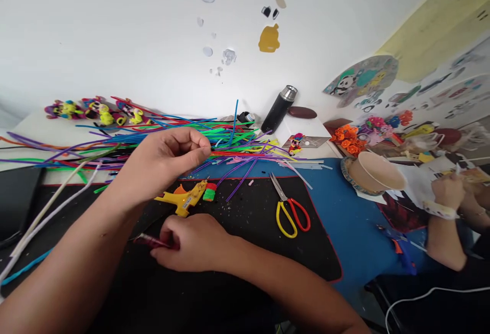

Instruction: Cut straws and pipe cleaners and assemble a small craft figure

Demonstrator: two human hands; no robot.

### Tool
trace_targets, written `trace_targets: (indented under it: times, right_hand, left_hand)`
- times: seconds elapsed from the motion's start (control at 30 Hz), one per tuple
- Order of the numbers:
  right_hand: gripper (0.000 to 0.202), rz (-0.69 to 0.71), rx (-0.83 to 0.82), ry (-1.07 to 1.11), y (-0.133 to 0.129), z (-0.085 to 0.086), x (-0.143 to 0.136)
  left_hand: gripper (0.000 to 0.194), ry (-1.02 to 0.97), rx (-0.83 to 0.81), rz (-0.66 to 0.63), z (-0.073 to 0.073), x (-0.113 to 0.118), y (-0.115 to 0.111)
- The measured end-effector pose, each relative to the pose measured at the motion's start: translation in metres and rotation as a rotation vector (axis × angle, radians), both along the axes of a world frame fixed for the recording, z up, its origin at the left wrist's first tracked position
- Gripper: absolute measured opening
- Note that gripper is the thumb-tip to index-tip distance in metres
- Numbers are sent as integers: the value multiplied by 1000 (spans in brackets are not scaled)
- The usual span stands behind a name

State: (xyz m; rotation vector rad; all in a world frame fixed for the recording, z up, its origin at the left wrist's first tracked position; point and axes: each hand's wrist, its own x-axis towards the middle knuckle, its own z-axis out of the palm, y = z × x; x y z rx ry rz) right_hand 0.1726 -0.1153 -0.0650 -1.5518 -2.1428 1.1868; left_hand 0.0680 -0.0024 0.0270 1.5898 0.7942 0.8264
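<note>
Fingertips pinched together, my left hand is raised in front of a heap of coloured pipe cleaners; whatever it pinches is too small to make out. Lower down, over the black mat, my right hand is closed around a slim dark-red object with a paler tip, its kind unclear. Between and just beyond the hands lies a yellow hot glue gun, partly covered by the left wrist. A small red-and-green coil touches the area by its nozzle. Scissors with one yellow and one red handle lie to the right.
Pipe-cleaner figures stand at the back left, another figure before a white box. A black thermos leans by the wall. Rightward are a bowl, a blue glue gun and a co-worker's hand.
</note>
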Motion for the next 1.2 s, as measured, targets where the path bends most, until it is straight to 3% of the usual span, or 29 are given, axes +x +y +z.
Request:
trace_targets:
  times: [0.13,0.23,0.33,0.43,0.67,0.87,1.2]
  right_hand:
    - [32,-230,-98,398,-2,-8,31]
    - [39,-357,-267,737,4,-12,51]
    - [46,-458,-277,876,12,-12,68]
    - [47,-512,-227,957,18,-8,84]
    - [44,-553,-202,999,20,-11,113]
    - [42,-579,-224,1015,16,-22,124]
    - [36,-545,-181,986,11,-10,131]
  left_hand:
    - [24,14,-27,-3,0,2,-2]
    - [25,39,-7,15,-3,7,0]
    - [24,16,-33,68,-13,10,6]
    - [22,-40,-85,89,-26,14,13]
    - [34,-49,-285,-45,-51,30,11]
    - [41,-56,-354,-45,-55,41,1]
    - [36,-216,-378,39,-56,52,-13]
